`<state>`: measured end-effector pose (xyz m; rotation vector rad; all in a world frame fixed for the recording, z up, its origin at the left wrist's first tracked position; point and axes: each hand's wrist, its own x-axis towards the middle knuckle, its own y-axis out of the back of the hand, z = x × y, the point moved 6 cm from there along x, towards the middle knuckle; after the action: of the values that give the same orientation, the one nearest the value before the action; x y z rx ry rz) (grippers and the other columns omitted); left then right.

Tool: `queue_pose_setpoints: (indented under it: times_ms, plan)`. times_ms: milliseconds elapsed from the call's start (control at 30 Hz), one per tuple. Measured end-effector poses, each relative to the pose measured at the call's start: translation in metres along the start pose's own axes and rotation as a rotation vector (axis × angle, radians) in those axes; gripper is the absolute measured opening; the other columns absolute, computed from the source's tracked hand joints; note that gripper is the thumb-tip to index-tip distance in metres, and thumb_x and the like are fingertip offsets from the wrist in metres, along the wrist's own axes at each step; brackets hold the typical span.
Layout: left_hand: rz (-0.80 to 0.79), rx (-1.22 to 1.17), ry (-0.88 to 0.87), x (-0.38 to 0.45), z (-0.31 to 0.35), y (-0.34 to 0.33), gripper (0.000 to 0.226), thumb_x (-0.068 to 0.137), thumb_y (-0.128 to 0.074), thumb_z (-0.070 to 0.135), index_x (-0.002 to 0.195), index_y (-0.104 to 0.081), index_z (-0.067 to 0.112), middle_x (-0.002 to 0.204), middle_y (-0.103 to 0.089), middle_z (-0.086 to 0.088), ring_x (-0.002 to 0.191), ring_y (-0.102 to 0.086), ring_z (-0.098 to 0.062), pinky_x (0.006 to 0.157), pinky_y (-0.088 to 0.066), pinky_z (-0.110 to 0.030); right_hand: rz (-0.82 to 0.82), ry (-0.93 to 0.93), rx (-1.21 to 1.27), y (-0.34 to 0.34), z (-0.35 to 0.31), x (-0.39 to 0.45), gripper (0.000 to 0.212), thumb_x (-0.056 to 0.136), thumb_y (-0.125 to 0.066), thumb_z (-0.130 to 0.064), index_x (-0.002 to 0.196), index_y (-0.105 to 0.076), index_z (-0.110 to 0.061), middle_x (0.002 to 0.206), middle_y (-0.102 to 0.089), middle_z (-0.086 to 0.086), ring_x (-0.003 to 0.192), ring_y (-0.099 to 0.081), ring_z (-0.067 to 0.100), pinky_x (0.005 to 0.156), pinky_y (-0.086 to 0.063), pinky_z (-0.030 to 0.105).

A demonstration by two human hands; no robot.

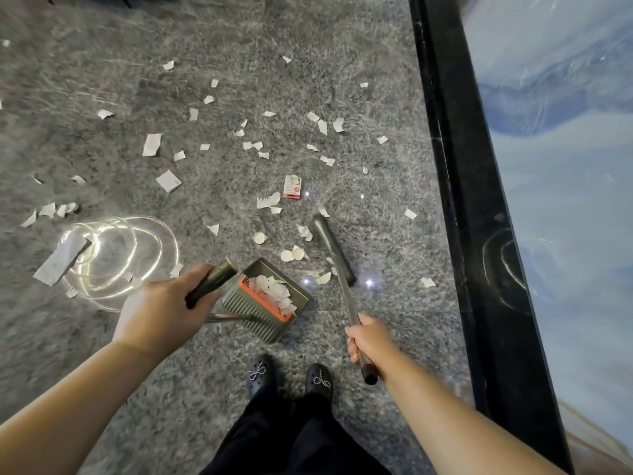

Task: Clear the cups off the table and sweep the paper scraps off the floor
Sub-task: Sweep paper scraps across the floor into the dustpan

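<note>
Several white paper scraps [152,144] lie scattered over the grey speckled floor [239,46]. My left hand [164,310] grips the dark handle of a green dustpan [301,298], which holds a small pile of scraps beside its orange comb. My right hand [368,339] grips the thin handle of a dark broom [334,246], whose head rests on the floor just right of the dustpan among a few round scraps. A small red and white card [293,187] lies further out. No cups are in view.
A black table edge [455,166] with a blue-white marbled top [565,166] runs along the right side. My two black shoes [291,377] stand just behind the dustpan. A bright ring of reflected light [120,255] shines on the floor at left.
</note>
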<state>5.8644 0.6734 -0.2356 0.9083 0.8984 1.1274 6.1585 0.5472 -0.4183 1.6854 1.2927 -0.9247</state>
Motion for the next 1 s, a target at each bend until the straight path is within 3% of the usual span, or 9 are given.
queue_pose_setpoints:
  times_ms: [200, 500, 633, 733, 900, 1000]
  plan:
    - [-0.018, -0.002, -0.021, 0.003, -0.007, 0.001, 0.040, 0.080, -0.074, 0.040, 0.118, -0.066, 0.032, 0.060, -0.065, 0.003, 0.054, -0.061, -0.023, 0.052, -0.052, -0.032, 0.005, 0.067, 0.100, -0.002, -0.007, -0.026, 0.059, 0.093, -0.047, 0.002, 0.148, -0.034, -0.016, 0.050, -0.044, 0.002, 0.038, -0.039, 0.011, 0.036, -0.035, 0.022]
    - [-0.107, -0.077, -0.069, 0.021, 0.009, 0.005, 0.042, 0.082, -0.072, 0.036, 0.123, -0.065, 0.030, 0.069, -0.070, -0.004, 0.064, -0.066, -0.029, 0.060, -0.054, -0.032, 0.116, 0.080, 0.232, 0.044, -0.012, -0.054, 0.044, 0.095, -0.047, 0.001, 0.138, -0.042, -0.011, 0.049, -0.044, 0.001, 0.036, -0.038, 0.010, 0.034, -0.033, 0.021]
    - [-0.119, -0.055, -0.110, 0.033, 0.033, 0.007, 0.043, 0.084, -0.070, 0.039, 0.126, -0.063, 0.031, 0.071, -0.068, -0.003, 0.068, -0.066, -0.028, 0.059, -0.045, -0.027, 0.156, 0.077, 0.316, 0.065, -0.005, -0.058, 0.028, 0.096, -0.044, 0.003, 0.120, -0.049, -0.011, 0.052, -0.038, 0.005, 0.034, -0.036, 0.010, 0.032, -0.031, 0.019]
    - [-0.127, -0.054, -0.131, 0.039, 0.060, 0.005, 0.044, 0.084, -0.069, 0.041, 0.127, -0.062, 0.032, 0.073, -0.068, -0.002, 0.073, -0.066, -0.028, 0.059, -0.040, -0.026, 0.185, 0.078, 0.342, 0.090, 0.001, -0.056, 0.028, 0.096, -0.043, 0.004, 0.121, -0.048, -0.008, 0.055, -0.036, 0.008, 0.034, -0.036, 0.011, 0.031, -0.031, 0.019]
    - [-0.131, -0.046, -0.122, 0.044, 0.103, -0.009, 0.042, 0.084, -0.069, 0.041, 0.125, -0.062, 0.034, 0.057, -0.050, 0.011, 0.063, -0.059, -0.025, 0.056, -0.041, -0.027, 0.228, 0.032, 0.359, 0.146, 0.016, -0.046, 0.026, 0.095, -0.045, 0.003, 0.119, -0.051, -0.005, 0.056, -0.039, 0.008, 0.033, -0.037, 0.011, 0.032, -0.032, 0.019]
    - [-0.111, -0.049, -0.103, 0.040, 0.126, -0.020, 0.046, 0.083, -0.070, 0.042, 0.127, -0.062, 0.032, 0.071, -0.067, -0.002, 0.074, -0.066, -0.030, 0.063, -0.048, -0.032, 0.235, 0.007, 0.357, 0.179, 0.028, -0.034, 0.024, 0.095, -0.044, 0.003, 0.116, -0.052, -0.006, 0.055, -0.040, 0.007, 0.035, -0.036, 0.012, 0.032, -0.032, 0.020]
